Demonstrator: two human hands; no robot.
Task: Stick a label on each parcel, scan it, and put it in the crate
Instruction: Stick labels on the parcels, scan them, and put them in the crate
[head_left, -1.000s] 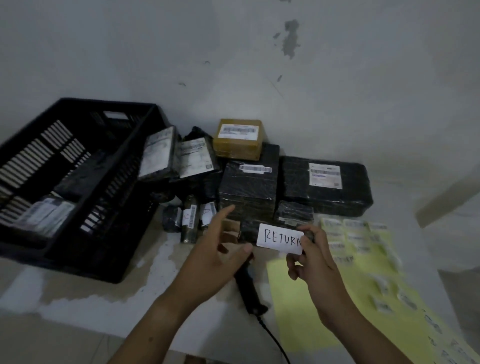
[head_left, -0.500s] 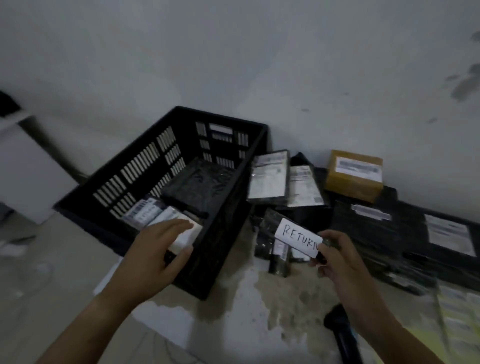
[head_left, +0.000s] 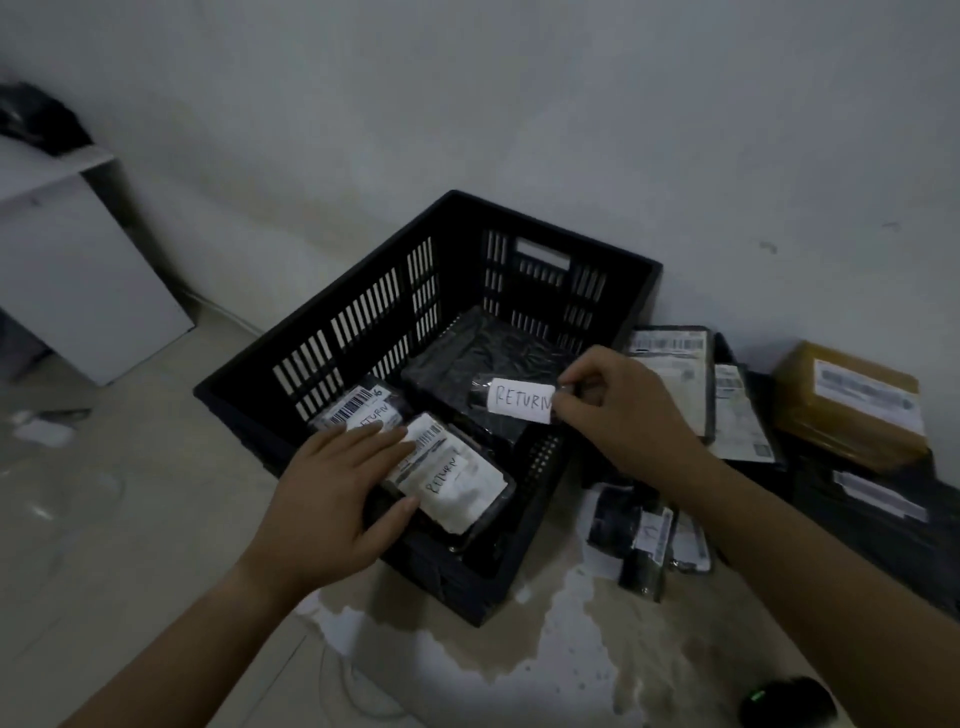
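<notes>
A black slatted crate (head_left: 363, 322) stands at the table's left end. My right hand (head_left: 618, 400) pinches a small dark parcel with a white RETURN label (head_left: 519, 402) and holds it over the crate's inside. My left hand (head_left: 337, 483) rests with straight fingers on a flat parcel (head_left: 457, 483) in the crate's near corner, which carries a barcode and a RETURN label. Another labelled parcel (head_left: 358, 410) and a large black-wrapped parcel (head_left: 493, 353) lie deeper in the crate.
Unsorted parcels lie right of the crate: flat ones (head_left: 675, 374) leaning against it, a brown box (head_left: 852, 405), black-wrapped ones (head_left: 883, 499), small dark items (head_left: 644, 540). The black scanner (head_left: 784, 701) sits at the bottom right. A white cabinet (head_left: 78, 270) stands at left.
The view swung left onto the crate. My right hand carried the RETURN-labelled parcel from the table over the crate. My left hand moved into the crate onto the flat parcel.
</notes>
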